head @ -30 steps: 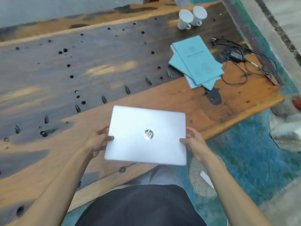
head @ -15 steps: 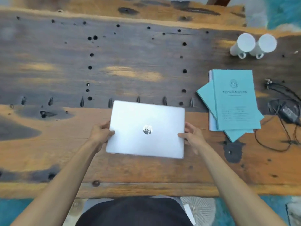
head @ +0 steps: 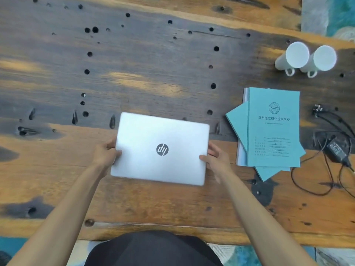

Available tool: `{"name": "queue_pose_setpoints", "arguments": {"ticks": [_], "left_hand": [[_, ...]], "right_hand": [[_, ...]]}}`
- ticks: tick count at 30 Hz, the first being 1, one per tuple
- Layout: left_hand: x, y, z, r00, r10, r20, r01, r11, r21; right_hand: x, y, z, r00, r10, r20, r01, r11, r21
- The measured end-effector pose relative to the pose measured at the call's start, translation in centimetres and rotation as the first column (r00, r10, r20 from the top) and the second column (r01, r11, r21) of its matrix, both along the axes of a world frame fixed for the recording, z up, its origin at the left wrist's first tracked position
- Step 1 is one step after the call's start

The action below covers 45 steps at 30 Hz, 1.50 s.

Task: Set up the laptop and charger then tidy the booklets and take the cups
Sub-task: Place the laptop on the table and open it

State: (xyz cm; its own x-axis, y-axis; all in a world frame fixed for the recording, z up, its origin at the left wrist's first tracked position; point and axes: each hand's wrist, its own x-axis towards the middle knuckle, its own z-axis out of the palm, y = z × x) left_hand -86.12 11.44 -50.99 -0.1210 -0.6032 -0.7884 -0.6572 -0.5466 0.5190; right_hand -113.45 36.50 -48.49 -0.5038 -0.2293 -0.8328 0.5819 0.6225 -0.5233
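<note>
A closed silver laptop (head: 161,148) is held flat over the near middle of the wooden table (head: 134,64). My left hand (head: 105,153) grips its left edge and my right hand (head: 216,159) grips its right edge. Whether the laptop rests on the wood or hovers just above it I cannot tell. To the right lies an untidy pile of teal booklets (head: 272,129). Further right, the black charger (head: 337,150) lies among its loose tangled cable. Two white cups (head: 305,58) stand side by side at the far right, handles toward me.
The table top is dark, worn wood with many small holes. Its near edge (head: 172,233) runs just in front of my body. Blue patterned floor shows past the far right corner and below the near edge.
The view has swung from a slanted look at the table to a square one. The laptop has moved forward from over the near edge to over the table. Both hands keep their grip.
</note>
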Motion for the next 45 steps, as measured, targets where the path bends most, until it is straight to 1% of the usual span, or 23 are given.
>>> {"name": "queue_pose_setpoints", "arguments": {"ticks": [8, 13, 18, 23, 27, 33, 38, 41, 45], "left_hand": [[-0.2, 0.1, 0.7, 1.000, -0.012, -0.027, 0.012, 1.000, -0.018], [0.5, 1.5, 0.6, 0.999, -0.009, -0.033, 0.008, 1.000, -0.019], [0.6, 2.2, 0.2, 1.000, 0.003, -0.026, -0.005, 0.998, -0.064], [0.8, 2.6, 0.0, 0.998, -0.067, -0.005, 0.066, 0.991, -0.115], [1.1, 2.1, -0.1, 0.996, -0.087, 0.031, 0.090, 0.988, -0.126], [0.8, 2.1, -0.1, 0.998, -0.011, 0.056, 0.019, 0.990, -0.138], [0.7, 2.5, -0.3, 0.994, 0.069, 0.082, -0.056, 0.986, -0.156], [1.0, 2.4, -0.5, 0.994, 0.051, 0.100, -0.035, 0.987, -0.155], [1.2, 2.3, -0.3, 0.993, 0.044, 0.110, -0.027, 0.988, -0.150]], "right_hand": [[1.2, 0.4, 0.9, 0.996, -0.090, -0.030, 0.089, 0.995, -0.036], [1.6, 0.7, 0.9, 0.990, -0.129, -0.057, 0.126, 0.991, -0.047], [1.8, 0.9, 0.5, 0.990, -0.111, -0.092, 0.109, 0.994, -0.028], [2.1, 1.3, 0.1, 0.985, -0.100, -0.138, 0.106, 0.994, 0.037], [2.6, 1.6, -0.4, 0.985, -0.087, -0.151, 0.095, 0.994, 0.048], [2.6, 1.6, -0.8, 0.981, -0.081, -0.179, 0.099, 0.991, 0.091], [3.3, 1.5, -1.2, 0.967, -0.136, -0.214, 0.159, 0.983, 0.095], [3.7, 1.5, -1.2, 0.964, -0.135, -0.228, 0.162, 0.982, 0.102], [3.6, 1.6, -1.0, 0.967, -0.085, -0.239, 0.111, 0.989, 0.096]]}}
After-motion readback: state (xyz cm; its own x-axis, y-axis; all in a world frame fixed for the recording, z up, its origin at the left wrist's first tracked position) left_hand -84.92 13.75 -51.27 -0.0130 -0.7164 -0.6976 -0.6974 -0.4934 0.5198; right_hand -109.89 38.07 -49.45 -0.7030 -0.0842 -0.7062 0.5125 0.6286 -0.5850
